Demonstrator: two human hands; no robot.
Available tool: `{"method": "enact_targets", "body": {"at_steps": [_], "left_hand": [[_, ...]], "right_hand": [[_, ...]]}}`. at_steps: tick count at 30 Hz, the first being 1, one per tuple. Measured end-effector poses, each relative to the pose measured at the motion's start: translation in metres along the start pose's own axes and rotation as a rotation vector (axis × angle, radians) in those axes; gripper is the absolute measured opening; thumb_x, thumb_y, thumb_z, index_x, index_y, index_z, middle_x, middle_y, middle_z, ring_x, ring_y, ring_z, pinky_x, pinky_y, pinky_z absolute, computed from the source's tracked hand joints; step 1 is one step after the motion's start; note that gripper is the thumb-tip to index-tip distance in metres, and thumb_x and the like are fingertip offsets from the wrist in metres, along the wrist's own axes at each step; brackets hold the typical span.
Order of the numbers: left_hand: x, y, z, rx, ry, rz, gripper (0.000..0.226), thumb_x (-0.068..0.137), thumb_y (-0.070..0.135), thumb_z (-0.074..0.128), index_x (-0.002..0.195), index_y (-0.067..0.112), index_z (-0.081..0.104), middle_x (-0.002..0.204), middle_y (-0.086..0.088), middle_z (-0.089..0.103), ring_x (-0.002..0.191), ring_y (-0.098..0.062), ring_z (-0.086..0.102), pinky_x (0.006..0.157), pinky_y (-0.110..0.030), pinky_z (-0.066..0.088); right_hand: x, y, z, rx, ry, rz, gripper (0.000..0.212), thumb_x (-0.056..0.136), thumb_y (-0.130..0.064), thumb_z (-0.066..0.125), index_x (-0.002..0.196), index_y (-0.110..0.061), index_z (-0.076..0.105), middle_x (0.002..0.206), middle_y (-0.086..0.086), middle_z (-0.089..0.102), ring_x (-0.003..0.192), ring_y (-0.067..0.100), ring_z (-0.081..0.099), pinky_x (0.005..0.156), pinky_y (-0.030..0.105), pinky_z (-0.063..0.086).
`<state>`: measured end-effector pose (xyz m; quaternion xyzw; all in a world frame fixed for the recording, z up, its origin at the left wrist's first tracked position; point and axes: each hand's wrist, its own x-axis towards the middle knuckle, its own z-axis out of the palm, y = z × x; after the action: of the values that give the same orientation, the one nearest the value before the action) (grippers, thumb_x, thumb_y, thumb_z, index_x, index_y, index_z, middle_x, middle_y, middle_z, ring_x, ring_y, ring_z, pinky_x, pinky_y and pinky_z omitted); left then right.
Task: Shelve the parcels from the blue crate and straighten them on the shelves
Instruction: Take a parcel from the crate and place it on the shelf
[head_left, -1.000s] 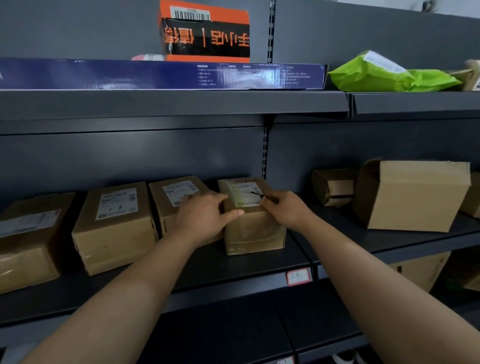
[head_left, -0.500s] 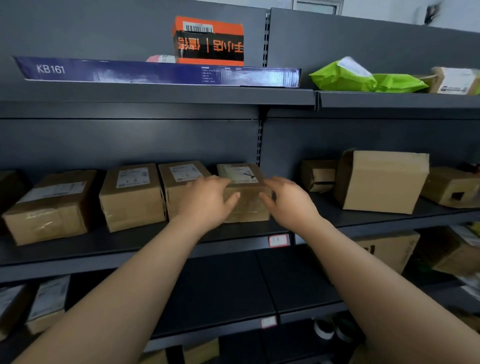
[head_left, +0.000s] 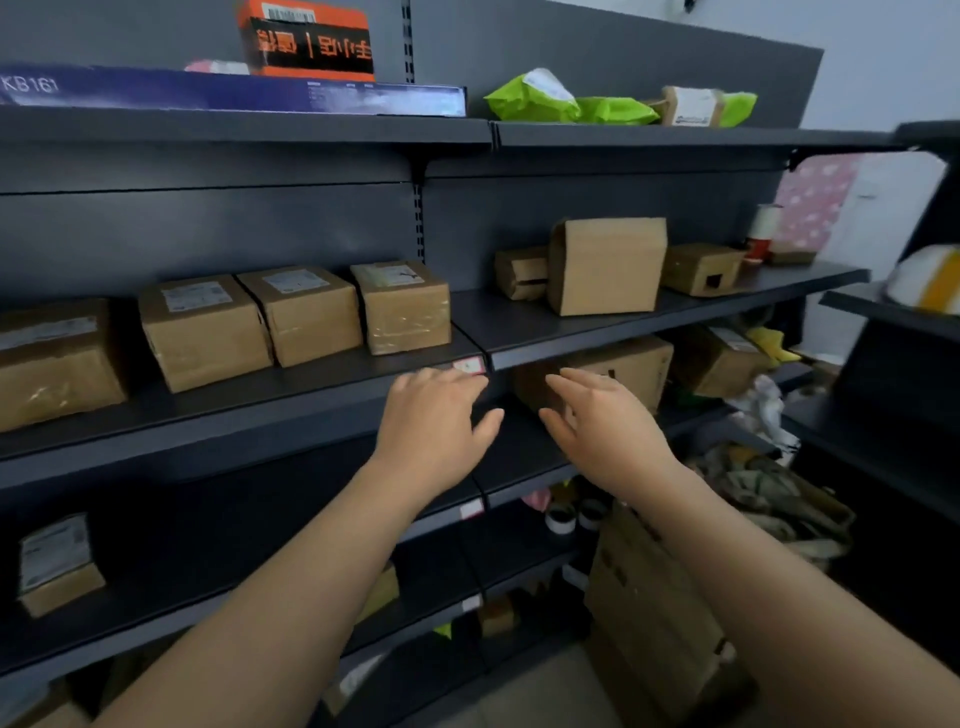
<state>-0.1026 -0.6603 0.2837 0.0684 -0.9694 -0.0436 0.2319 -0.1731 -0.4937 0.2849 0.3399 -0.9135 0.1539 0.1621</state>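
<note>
Several brown cardboard parcels stand in a row on the middle shelf; the rightmost one carries a white label with a black mark. My left hand and my right hand hover empty in front of the shelf edge, below that parcel, fingers loosely spread and touching nothing. More parcels sit to the right on the same level, the biggest a tall box. The blue crate is out of view.
On the top shelf lie a long blue box, an orange and black box and green mailers. Lower shelves hold a box and a small parcel. Flattened cardboard leans at floor level, right.
Both hands have let go of the labelled parcel and drawn back and down, away from the shelf. The view has pulled back and turned right, showing more shelving.
</note>
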Motion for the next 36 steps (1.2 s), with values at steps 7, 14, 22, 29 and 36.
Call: {"method": "enact_targets", "body": {"at_steps": [7, 14, 22, 29, 36], "left_hand": [[-0.095, 0.062, 0.007, -0.113, -0.131, 0.232, 0.043, 0.092, 0.049, 0.045, 0.128, 0.026, 0.056, 0.126, 0.008, 0.059, 0.115, -0.017, 0.052, 0.097, -0.036, 0.038], [-0.187, 0.163, 0.017, -0.246, -0.282, 0.489, 0.048, 0.092, 0.05, 0.045, 0.132, 0.025, 0.054, 0.131, 0.007, 0.056, 0.119, -0.017, 0.05, 0.1, -0.038, 0.038], [-0.275, 0.322, 0.023, -0.337, -0.411, 0.724, 0.051, 0.094, 0.052, 0.041, 0.137, 0.026, 0.047, 0.137, 0.008, 0.051, 0.123, -0.014, 0.047, 0.103, -0.034, 0.036], [-0.345, 0.468, 0.04, -0.402, -0.561, 0.766, 0.052, 0.095, 0.051, 0.041, 0.14, 0.025, 0.044, 0.143, 0.004, 0.046, 0.127, -0.019, 0.044, 0.106, -0.039, 0.037], [-0.367, 0.561, 0.084, -0.41, -0.657, 0.721, 0.052, 0.094, 0.048, 0.044, 0.139, 0.022, 0.045, 0.14, 0.001, 0.048, 0.122, -0.021, 0.049, 0.1, -0.039, 0.04]], "right_hand": [[-0.151, -0.006, -0.026, -0.08, -0.054, 0.254, 0.045, 0.096, -0.037, 0.047, 0.138, -0.02, 0.045, 0.143, 0.001, 0.045, 0.132, 0.018, 0.038, 0.108, 0.028, 0.027], [-0.321, 0.009, -0.065, -0.128, -0.107, 0.563, 0.048, 0.097, -0.039, 0.043, 0.141, -0.019, 0.041, 0.145, 0.001, 0.042, 0.134, 0.016, 0.035, 0.108, 0.025, 0.023], [-0.508, 0.057, -0.113, -0.139, -0.127, 0.933, 0.052, 0.098, -0.043, 0.039, 0.146, -0.021, 0.034, 0.152, 0.001, 0.033, 0.139, 0.017, 0.028, 0.114, 0.031, 0.025], [-0.643, 0.122, -0.162, -0.176, -0.14, 1.073, 0.048, 0.099, -0.039, 0.039, 0.143, -0.02, 0.039, 0.149, 0.003, 0.037, 0.136, 0.018, 0.033, 0.11, 0.031, 0.028], [-0.716, 0.197, -0.173, -0.12, -0.139, 1.188, 0.044, 0.097, -0.037, 0.042, 0.138, -0.019, 0.045, 0.145, 0.002, 0.042, 0.132, 0.02, 0.037, 0.106, 0.035, 0.035]]}}
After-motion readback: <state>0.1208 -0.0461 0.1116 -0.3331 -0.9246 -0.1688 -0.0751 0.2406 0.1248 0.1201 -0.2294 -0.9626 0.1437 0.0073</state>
